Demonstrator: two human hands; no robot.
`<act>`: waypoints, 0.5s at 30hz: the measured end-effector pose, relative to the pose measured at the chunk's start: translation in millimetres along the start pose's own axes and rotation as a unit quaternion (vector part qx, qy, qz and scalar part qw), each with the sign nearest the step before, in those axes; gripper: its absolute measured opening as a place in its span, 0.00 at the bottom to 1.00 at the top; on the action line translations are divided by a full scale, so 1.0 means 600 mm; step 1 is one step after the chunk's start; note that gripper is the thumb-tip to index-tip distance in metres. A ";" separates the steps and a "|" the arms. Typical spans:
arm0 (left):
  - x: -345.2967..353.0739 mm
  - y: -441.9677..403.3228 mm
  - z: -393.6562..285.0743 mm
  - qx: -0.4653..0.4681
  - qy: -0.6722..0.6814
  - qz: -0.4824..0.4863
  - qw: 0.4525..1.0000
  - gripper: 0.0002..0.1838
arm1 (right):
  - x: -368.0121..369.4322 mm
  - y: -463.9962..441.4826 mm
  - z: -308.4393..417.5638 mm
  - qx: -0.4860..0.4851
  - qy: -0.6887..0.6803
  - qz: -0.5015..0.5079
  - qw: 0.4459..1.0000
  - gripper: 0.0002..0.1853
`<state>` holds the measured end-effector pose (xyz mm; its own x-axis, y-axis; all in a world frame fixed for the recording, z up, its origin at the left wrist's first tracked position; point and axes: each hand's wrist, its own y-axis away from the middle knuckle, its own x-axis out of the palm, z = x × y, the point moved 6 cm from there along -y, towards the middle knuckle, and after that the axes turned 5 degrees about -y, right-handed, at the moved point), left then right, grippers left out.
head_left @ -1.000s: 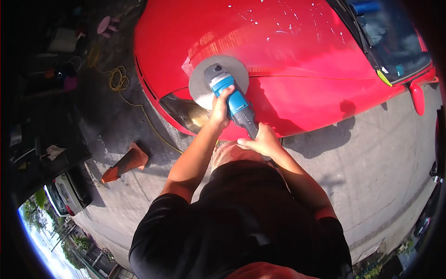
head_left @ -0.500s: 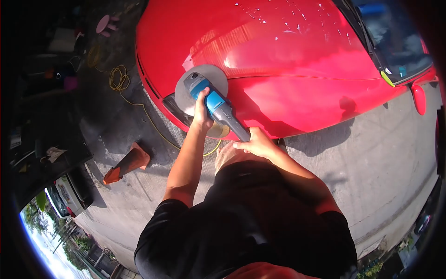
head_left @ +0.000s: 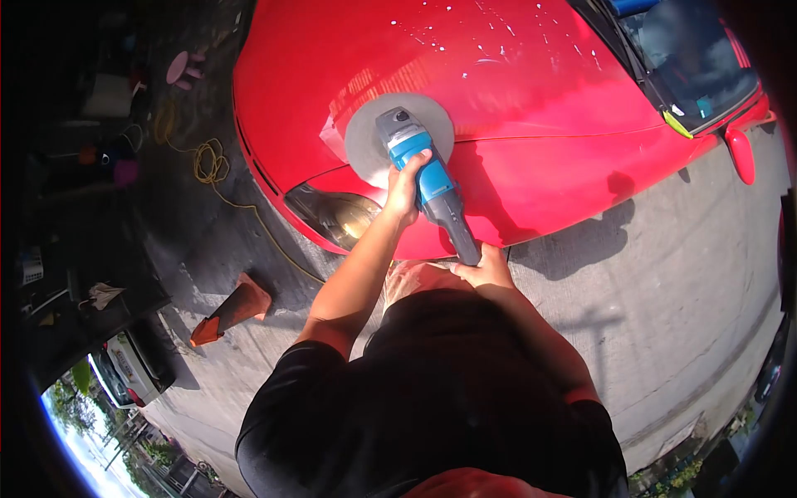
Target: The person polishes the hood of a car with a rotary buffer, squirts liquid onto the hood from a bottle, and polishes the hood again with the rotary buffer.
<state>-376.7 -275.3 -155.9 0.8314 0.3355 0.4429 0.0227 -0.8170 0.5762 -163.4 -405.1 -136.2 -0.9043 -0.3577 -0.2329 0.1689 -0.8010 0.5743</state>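
A blue and grey car polisher with a wide pale round pad rests over the front corner of a red car hood. My left hand is closed round the polisher's blue body, thumb on top. Toward my waist, my right hand wraps the dark rear handle. The pad lies against the paint just above the headlight, and its underside is hidden. White spots dot the hood farther up.
A yellow cord runs from a coil on the floor toward the car. An orange traffic cone lies on its side at the left. A pink stool stands farther back. The side mirror sticks out at right.
Both hands have moved the polisher to the right across the hood, and its handle is more upright in view. More of the headlight shows.
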 end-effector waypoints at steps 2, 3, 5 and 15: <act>-0.003 -0.002 -0.004 -0.001 -0.010 -0.010 1.000 0.31 | 0.004 -0.005 0.000 0.022 -0.003 -0.004 1.000 0.23; -0.007 -0.002 -0.006 -0.002 -0.015 -0.015 1.000 0.31 | 0.007 -0.007 0.001 0.034 0.005 0.006 0.999 0.23; -0.018 -0.005 -0.007 -0.009 -0.013 -0.024 1.000 0.31 | 0.008 -0.006 0.023 0.059 0.025 0.025 0.998 0.22; -0.060 0.008 -0.011 -0.003 0.013 -0.049 0.999 0.34 | 0.038 -0.029 -0.001 0.010 0.013 0.044 0.999 0.22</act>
<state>-410.0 -288.0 -164.6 0.8112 0.4259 0.4007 0.1002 -0.7764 0.6222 -186.8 -399.8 -151.8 -0.8761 -0.4386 -0.2002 0.2395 -0.7562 0.6089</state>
